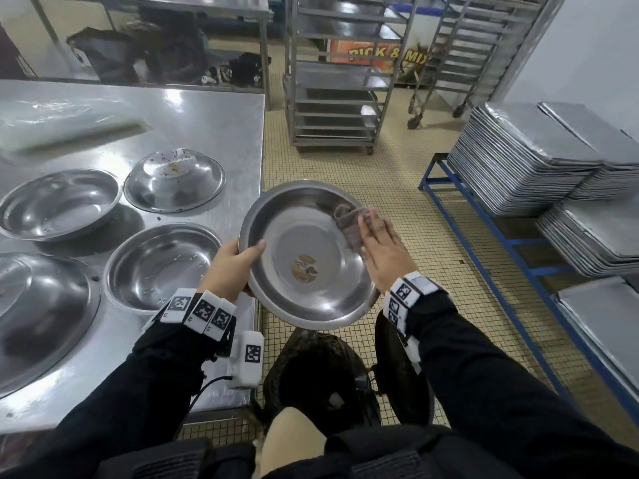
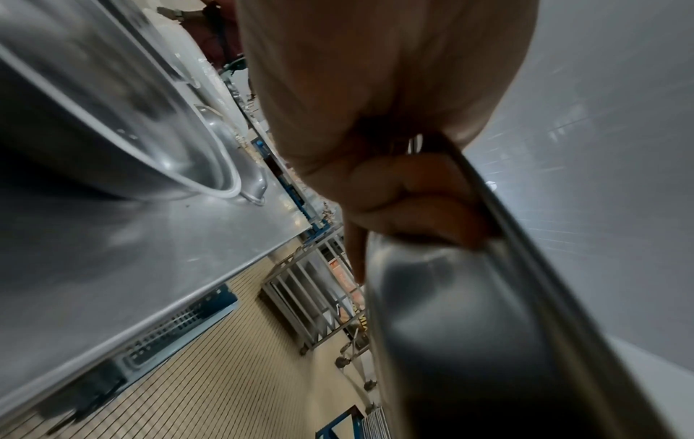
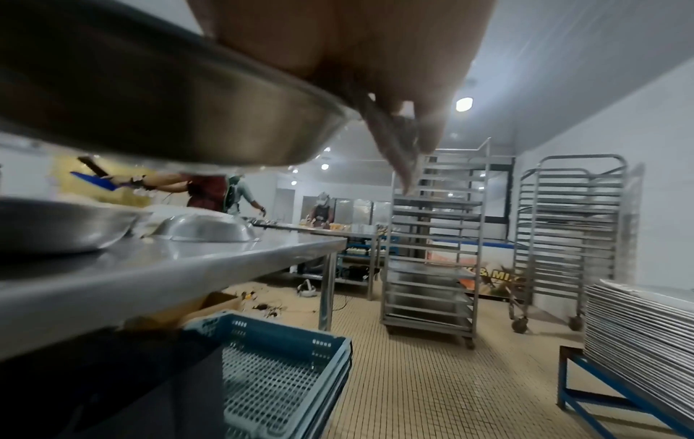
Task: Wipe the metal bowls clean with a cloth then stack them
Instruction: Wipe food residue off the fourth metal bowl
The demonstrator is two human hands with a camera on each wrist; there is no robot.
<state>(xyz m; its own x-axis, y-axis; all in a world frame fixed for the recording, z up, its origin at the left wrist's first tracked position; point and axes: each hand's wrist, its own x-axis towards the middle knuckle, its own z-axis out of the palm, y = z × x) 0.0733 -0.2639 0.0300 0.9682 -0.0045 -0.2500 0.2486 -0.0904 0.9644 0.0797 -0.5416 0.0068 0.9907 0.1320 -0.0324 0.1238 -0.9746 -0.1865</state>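
I hold a round metal bowl [image 1: 307, 295] tilted over the floor, just off the table's right edge; a brown sticker sits on its bottom. My left hand [image 1: 238, 261] grips its left rim, thumb inside and fingers [image 2: 413, 202] curled under the outside wall [image 2: 469, 341]. My right hand [image 1: 377, 243] holds a grey-brown cloth [image 1: 349, 223] against the bowl's right inner wall and rim. In the right wrist view the cloth [image 3: 398, 154] hangs past the rim of the bowl [image 3: 169, 104] under my bent fingers. On the table stand two upright bowls [image 1: 58, 202] [image 1: 162, 266] and two upside-down ones [image 1: 174, 179] [image 1: 45, 312].
The steel table [image 1: 214, 126] is on my left, with a blue crate [image 3: 277, 356] under it. Stacks of metal trays [image 1: 525, 157] on a blue frame line the right side. Wheeled tray racks [image 1: 335, 98] stand ahead on the tiled floor. A dark bin [image 1: 318, 375] is below the bowl.
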